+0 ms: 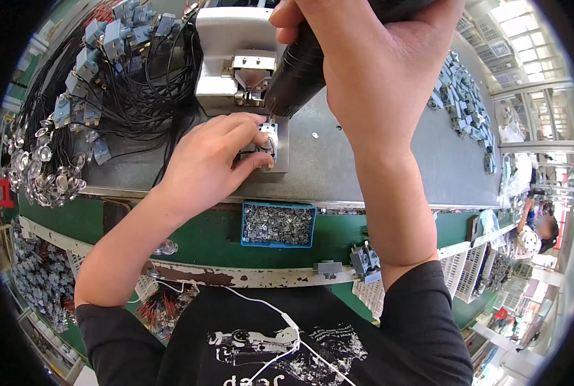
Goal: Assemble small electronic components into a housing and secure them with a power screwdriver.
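Note:
My left hand [210, 151] rests on the metal worktop, its thumb and fingers pinching a small blue-grey switch-like part [273, 132] with a pale round middle. That part lies on a flat metal plate [283, 166], partly covered by my fingertips. Above it, my right hand [383, 71] is wrapped around a thick black cylindrical tool that looks like an electric screwdriver [296, 77]. The tool slants down to the left, its lower end close over the part. Whether its tip touches the part I cannot tell. Just behind stands a white machine fixture [226, 38] with a metal block [253, 80].
Black-cabled grey-blue parts [116, 38] and shiny metal rings [49, 167] heap up at left. More grey parts [460, 96] lie at right. Small metal pieces fill a blue tray [278, 243] at the front. A person [532, 238] is at far right.

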Action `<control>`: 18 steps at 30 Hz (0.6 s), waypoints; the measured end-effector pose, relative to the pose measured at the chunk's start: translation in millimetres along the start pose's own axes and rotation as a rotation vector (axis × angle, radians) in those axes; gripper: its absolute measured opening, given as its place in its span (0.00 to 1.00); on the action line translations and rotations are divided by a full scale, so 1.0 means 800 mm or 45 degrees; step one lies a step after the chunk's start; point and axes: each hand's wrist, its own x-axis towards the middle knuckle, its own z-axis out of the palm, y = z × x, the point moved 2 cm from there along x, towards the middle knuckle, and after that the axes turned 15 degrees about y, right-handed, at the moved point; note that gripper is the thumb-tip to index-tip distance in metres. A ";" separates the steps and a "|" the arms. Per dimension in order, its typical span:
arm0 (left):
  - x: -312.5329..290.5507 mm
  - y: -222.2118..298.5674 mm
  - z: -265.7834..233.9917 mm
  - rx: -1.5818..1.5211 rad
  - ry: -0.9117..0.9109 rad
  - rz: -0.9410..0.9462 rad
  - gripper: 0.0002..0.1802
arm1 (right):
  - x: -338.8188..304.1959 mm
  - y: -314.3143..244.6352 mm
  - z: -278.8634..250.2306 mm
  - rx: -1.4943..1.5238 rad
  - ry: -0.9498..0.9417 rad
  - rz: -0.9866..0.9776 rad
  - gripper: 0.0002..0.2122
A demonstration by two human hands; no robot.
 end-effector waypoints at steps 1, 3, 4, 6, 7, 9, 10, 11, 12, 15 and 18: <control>-0.001 -0.001 0.000 -0.002 0.007 -0.015 0.14 | -0.007 0.000 0.002 -0.108 0.129 0.191 0.23; -0.002 -0.002 0.001 0.001 0.010 -0.014 0.14 | -0.017 -0.006 0.004 -0.217 0.259 0.388 0.23; -0.003 -0.002 0.000 0.009 0.020 -0.007 0.14 | -0.020 -0.010 0.007 -0.213 0.275 0.429 0.23; -0.004 -0.003 -0.002 0.012 0.016 -0.021 0.14 | -0.024 -0.017 0.014 -0.204 0.305 0.511 0.23; -0.004 -0.004 -0.002 0.005 0.015 -0.026 0.14 | -0.025 -0.019 0.015 -0.206 0.319 0.547 0.23; -0.003 -0.005 -0.002 0.002 0.006 -0.026 0.14 | -0.026 -0.015 0.012 -0.208 0.331 0.586 0.23; -0.003 -0.003 -0.004 0.006 -0.003 -0.022 0.14 | -0.023 -0.009 0.009 -0.175 0.227 0.429 0.24; -0.002 -0.002 -0.003 0.001 -0.001 -0.017 0.14 | -0.020 -0.001 0.001 -0.151 0.124 0.269 0.24; 0.000 -0.001 -0.001 -0.012 -0.021 -0.033 0.15 | -0.016 0.009 -0.007 -0.126 0.019 0.110 0.25; -0.001 -0.002 0.000 -0.006 -0.049 -0.045 0.16 | -0.010 0.033 -0.018 -0.060 -0.191 -0.201 0.27; 0.000 0.000 -0.001 -0.006 -0.061 -0.034 0.17 | -0.009 0.031 -0.014 -0.062 -0.297 -0.369 0.28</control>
